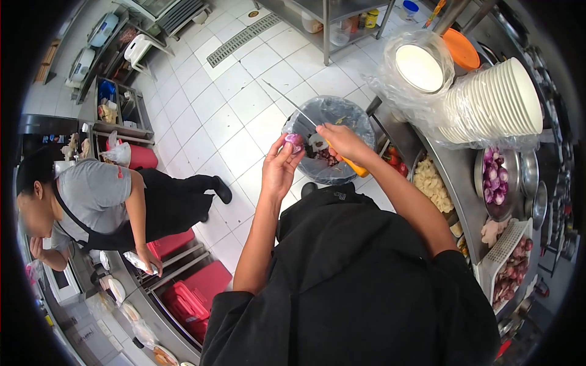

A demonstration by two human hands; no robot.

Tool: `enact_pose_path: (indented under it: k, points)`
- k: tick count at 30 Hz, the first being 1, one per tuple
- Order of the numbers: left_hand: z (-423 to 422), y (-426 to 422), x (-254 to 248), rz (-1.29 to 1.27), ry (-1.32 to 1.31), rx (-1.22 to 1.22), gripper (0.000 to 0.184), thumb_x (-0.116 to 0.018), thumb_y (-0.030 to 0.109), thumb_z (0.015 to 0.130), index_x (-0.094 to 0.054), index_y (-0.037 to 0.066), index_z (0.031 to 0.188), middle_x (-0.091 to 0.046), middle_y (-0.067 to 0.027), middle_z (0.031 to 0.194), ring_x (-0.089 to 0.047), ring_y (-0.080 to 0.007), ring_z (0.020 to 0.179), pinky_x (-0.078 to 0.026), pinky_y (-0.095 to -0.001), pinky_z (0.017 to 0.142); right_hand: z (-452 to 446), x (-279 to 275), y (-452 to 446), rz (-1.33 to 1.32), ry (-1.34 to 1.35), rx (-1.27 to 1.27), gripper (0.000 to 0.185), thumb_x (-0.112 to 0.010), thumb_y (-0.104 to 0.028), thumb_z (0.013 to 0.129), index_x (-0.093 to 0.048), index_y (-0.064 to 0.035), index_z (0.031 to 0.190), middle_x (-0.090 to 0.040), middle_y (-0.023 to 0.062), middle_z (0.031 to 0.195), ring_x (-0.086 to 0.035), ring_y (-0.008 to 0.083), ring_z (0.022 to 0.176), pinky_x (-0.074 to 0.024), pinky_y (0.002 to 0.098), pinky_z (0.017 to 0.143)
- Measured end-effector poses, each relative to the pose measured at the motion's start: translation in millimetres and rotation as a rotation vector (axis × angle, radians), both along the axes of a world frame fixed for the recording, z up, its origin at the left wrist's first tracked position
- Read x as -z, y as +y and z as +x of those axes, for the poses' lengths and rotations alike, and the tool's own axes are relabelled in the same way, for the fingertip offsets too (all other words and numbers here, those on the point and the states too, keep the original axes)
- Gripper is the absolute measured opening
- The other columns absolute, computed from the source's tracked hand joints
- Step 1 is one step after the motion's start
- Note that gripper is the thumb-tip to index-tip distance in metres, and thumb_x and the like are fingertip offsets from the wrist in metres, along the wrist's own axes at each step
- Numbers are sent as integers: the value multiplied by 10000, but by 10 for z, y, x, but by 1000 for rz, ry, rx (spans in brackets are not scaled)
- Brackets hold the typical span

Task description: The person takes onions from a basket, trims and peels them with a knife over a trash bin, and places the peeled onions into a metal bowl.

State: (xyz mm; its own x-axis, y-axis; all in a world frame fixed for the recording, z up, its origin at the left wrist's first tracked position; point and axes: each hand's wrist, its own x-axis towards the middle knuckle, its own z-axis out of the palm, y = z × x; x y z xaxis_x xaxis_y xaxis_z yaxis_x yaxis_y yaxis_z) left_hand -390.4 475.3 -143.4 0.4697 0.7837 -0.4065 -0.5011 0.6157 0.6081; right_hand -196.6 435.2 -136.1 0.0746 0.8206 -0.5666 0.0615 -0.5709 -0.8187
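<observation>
A purple onion (293, 143) is held in the fingers of my left hand (281, 168), over the near left rim of a bin lined with clear plastic (357, 116). My right hand (345, 145) grips a knife (355, 167) with a yellow-orange handle; its long thin blade points up and to the left, past the onion. Dark reddish peelings (328, 157) lie inside the bin below my hands. On the counter to the right, a metal bowl (514, 204) holds several peeled purple onions (495, 177), and a white basket (488, 271) holds unpeeled ones (514, 274).
A co-worker (97, 201) in a grey shirt and black apron leans at the left counter. Stacked white containers (497, 104) in plastic stand at the right, above a tray of pale chopped food (432, 186). A metal shelf (326, 30) stands beyond the bin.
</observation>
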Motion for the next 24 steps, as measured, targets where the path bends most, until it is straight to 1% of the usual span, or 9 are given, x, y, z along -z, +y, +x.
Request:
enact_pose_path:
  k: [3, 6, 8, 11, 12, 14, 18, 20, 24]
  points:
    - [42, -16, -3, 73, 72, 23, 296, -574, 40, 900, -455, 9, 1170, -601, -128, 1063, -610, -214, 967, -524, -399, 887, -100, -201, -54, 46, -145, 46, 688, -471, -495, 907, -437, 71, 1296, -551, 98, 649, -515, 182, 465, -438, 326, 462]
    - [107, 5, -4, 96, 72, 0, 270, -591, 12, 883, -463, -1, 1120, -601, -134, 1038, -617, -229, 941, -537, -408, 873, -132, -251, -101, 95, -242, -43, 769, -467, -498, 905, -298, 71, 1393, -635, 189, 822, -643, 276, 678, -503, 347, 649]
    - [134, 20, -4, 136, 71, 10, 244, -600, -2, 873, -467, 3, 1078, -599, -128, 1024, -620, -223, 921, -546, -401, 857, -174, -135, -140, 264, -313, -25, 759, -459, -499, 906, -304, 61, 1394, -620, 276, 1052, -619, 352, 1011, -461, 361, 873]
    - [160, 39, 37, 173, 70, 6, 248, -604, -14, 866, -468, 12, 1072, -594, -118, 1007, -621, -206, 893, -558, -379, 827, -218, -339, -212, 240, -263, -59, 762, -460, -490, 908, -276, 55, 1408, -548, 308, 1196, -508, 363, 1195, -393, 370, 975]
    - [162, 39, 45, 172, 71, 10, 248, -604, -14, 866, -468, 12, 1072, -594, -118, 1007, -621, -206, 893, -558, -379, 827, -247, -319, -235, 239, -262, -56, 762, -460, -490, 908, -276, 55, 1408, -548, 308, 1196, -508, 363, 1195, -393, 370, 975]
    - [176, 47, 62, 166, 79, -11, 246, -600, -33, 860, -467, 23, 1059, -589, -100, 985, -619, -193, 880, -567, -355, 791, -289, -262, -267, 414, -301, -8, 712, -487, -433, 919, -264, 8, 1433, -524, 70, 614, -533, 156, 592, -427, 305, 584]
    - [189, 43, 85, 188, 74, -14, 245, -599, -42, 857, -464, 39, 1046, -587, -84, 972, -616, -183, 868, -570, -332, 758, -292, -408, -298, 387, -286, -55, 693, -487, -418, 919, -279, 2, 1429, -536, 89, 640, -543, 173, 641, -431, 315, 633]
    - [186, 31, 83, 170, 65, -21, 247, -596, -47, 856, -462, 51, 1038, -590, -80, 974, -614, -174, 865, -569, -314, 742, -268, -467, -293, 295, -255, -149, 738, -455, -463, 913, -253, 29, 1425, -633, 256, 1002, -606, 358, 1016, -440, 370, 877]
    - [184, 9, 73, 156, 67, -24, 246, -594, -44, 859, -464, 58, 1041, -595, -81, 975, -612, -167, 866, -567, -308, 737, -300, -340, -308, 410, -244, -95, 717, -456, -460, 910, -295, 29, 1410, -639, 249, 964, -619, 366, 973, -452, 377, 840]
